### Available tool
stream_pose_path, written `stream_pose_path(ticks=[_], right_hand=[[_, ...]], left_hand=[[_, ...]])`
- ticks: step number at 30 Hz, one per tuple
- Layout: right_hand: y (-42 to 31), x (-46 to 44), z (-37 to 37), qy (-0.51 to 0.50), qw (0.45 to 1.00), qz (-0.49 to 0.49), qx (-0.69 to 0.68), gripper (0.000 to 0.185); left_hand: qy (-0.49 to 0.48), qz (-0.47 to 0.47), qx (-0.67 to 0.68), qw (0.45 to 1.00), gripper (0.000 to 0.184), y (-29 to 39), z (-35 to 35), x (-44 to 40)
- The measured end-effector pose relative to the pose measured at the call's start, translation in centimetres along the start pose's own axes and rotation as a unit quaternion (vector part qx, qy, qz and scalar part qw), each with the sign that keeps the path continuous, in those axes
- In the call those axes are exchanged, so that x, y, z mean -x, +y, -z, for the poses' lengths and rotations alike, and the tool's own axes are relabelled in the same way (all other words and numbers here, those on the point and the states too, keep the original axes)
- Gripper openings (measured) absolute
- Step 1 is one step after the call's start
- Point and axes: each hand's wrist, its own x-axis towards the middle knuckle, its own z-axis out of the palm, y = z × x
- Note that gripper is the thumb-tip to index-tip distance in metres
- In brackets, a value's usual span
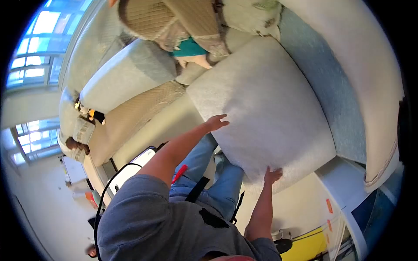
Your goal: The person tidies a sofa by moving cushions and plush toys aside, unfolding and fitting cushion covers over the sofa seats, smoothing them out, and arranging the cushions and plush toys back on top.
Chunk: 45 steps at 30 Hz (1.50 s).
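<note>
A large light grey seat cushion [270, 108] lies on the sofa before me. My left hand [217, 123] is at the cushion's left edge with its fingers stretched out. My right hand [273, 175] rests by the front edge, palm down, its fingers spread over the cushion. Neither hand grips anything. Behind the seat cushion stands a blue-grey back cushion [324, 82]. To the left, another pale cushion [130, 74] leans at an angle on a beige quilted cover [143, 106].
A bunched quilted cover [174, 19] and a green-and-peach item [190, 54] lie at the top. A small plush toy [90, 114] sits at far left. A black cable [104, 195] hangs near my left shoulder. A yellow panel [305, 245] stands at lower right.
</note>
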Motion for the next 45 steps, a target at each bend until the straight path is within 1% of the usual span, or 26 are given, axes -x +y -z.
stream_pose_path(ticks=[1, 3, 4, 5, 6, 7, 9, 10, 11, 13, 14, 16, 19, 20, 21, 24, 27, 28, 29, 31, 33, 37, 39, 42, 44, 45], right_hand=[[-0.2, 0.9, 0.0, 0.005, 1.000, 0.012, 0.000, 0.085], [-1.2, 2.8, 0.6, -0.066, 0.983, 0.167, -0.028, 0.071], [-1.4, 3.5, 1.1, -0.061, 0.982, 0.175, -0.025, 0.071], [-2.0, 4.1, 1.5, -0.205, 0.949, 0.141, -0.192, 0.065], [-2.5, 4.6, 2.1, -0.340, 0.868, 0.099, -0.348, 0.059], [-3.4, 5.8, 3.4, -0.337, 0.870, 0.106, -0.345, 0.059], [-5.3, 8.4, 6.2, -0.318, 0.871, 0.062, -0.368, 0.048], [-5.9, 9.3, 7.0, -0.286, 0.895, 0.071, -0.334, 0.045], [-6.0, 9.6, 7.1, -0.281, 0.897, 0.074, -0.333, 0.045], [-5.9, 10.3, 7.4, -0.228, 0.925, 0.075, -0.294, 0.039], [-6.0, 10.7, 7.7, -0.222, 0.926, 0.076, -0.294, 0.039], [-7.1, 11.7, 8.3, -0.211, 0.918, 0.010, -0.336, 0.034], [-9.7, 12.7, 8.6, -0.191, 0.914, -0.003, -0.359, 0.029], [-11.8, 13.3, 9.1, -0.172, 0.926, 0.004, -0.336, 0.029], [-14.2, 13.6, 9.6, -0.166, 0.928, 0.003, -0.333, 0.029], [-21.6, 14.8, 10.1, -0.175, 0.930, 0.099, -0.306, 0.032], [-30.9, 16.0, 10.5, -0.185, 0.921, 0.196, -0.281, 0.035], [-33.9, 16.3, 10.6, -0.176, 0.922, 0.252, -0.236, 0.034], [-36.8, 16.6, 10.7, -0.167, 0.917, 0.308, -0.189, 0.034], [-42.8, 17.7, 11.0, -0.201, 0.905, 0.315, -0.202, 0.033], [-48.3, 19.2, 11.4, -0.182, 0.880, 0.378, -0.225, 0.033], [-58.2, 22.9, 14.6, -0.208, 0.872, 0.412, -0.165, 0.043], [-61.8, 24.4, 15.6, -0.093, 0.857, 0.503, -0.060, 0.052], [-66.6, 26.6, 16.5, -0.059, 0.840, 0.538, -0.038, 0.059], [-68.8, 27.9, 16.4, 0.035, 0.801, 0.597, 0.029, 0.063], [-69.9, 28.3, 16.1, 0.033, 0.801, 0.597, 0.028, 0.063]], left_hand=[[0.023, -0.024, 0.002, 0.999, 0.063, 0.0, 0.3, 0.8], [0.055, -0.038, -0.011, 0.998, 0.063, -0.5, 2.1, 2.2], [0.078, -0.050, -0.034, 0.995, 0.063, -0.8, 3.3, 2.9], [0.085, -0.052, -0.028, 0.995, 0.063, -2.3, 4.5, 2.6], [0.134, -0.075, -0.061, 0.986, 0.063, -3.7, 6.1, 2.5], [0.182, -0.097, -0.094, 0.974, 0.063, -5.0, 7.9, 2.4], [0.231, -0.059, -0.124, 0.963, 0.063, -5.5, 13.0, 4.2], [0.256, -0.043, -0.143, 0.955, 0.064, -6.7, 15.4, 4.5], [0.280, -0.027, -0.164, 0.945, 0.064, -7.9, 17.9, 4.7], [0.305, 0.008, -0.192, 0.933, 0.065, -8.2, 23.8, 6.9], [0.344, 0.031, -0.231, 0.910, 0.066, -8.6, 26.1, 7.8], [0.402, 0.057, -0.274, 0.872, 0.069, -10.1, 31.1, 9.0], [0.439, 0.045, -0.275, 0.854, 0.072, -13.2, 38.1, 10.4], [0.447, 0.055, -0.277, 0.849, 0.075, -14.1, 40.1, 10.6], [0.429, 0.070, -0.274, 0.858, 0.079, -15.2, 42.1, 10.8], [0.413, 0.101, -0.290, 0.857, 0.081, -17.4, 47.5, 11.3], [0.369, 0.102, -0.287, 0.878, 0.086, -19.5, 52.1, 11.2], [0.347, 0.103, -0.277, 0.890, 0.089, -20.1, 53.4, 11.2], [0.326, 0.103, -0.268, 0.901, 0.092, -20.7, 54.4, 11.1], [0.299, 0.091, -0.258, 0.914, 0.097, -22.4, 55.7, 10.4], [0.258, 0.074, -0.283, 0.921, 0.100, -22.8, 56.0, 10.6], [0.248, 0.035, -0.289, 0.924, 0.101, -22.9, 54.9, 11.8], [0.300, -0.019, -0.293, 0.907, 0.102, -23.8, 53.5, 12.5], [0.315, -0.063, -0.292, 0.901, 0.101, -24.2, 51.6, 15.0], [0.323, -0.095, -0.283, 0.898, 0.100, -24.0, 50.5, 17.0], [0.317, -0.093, -0.282, 0.900, 0.098, -24.3, 49.9, 17.6]])
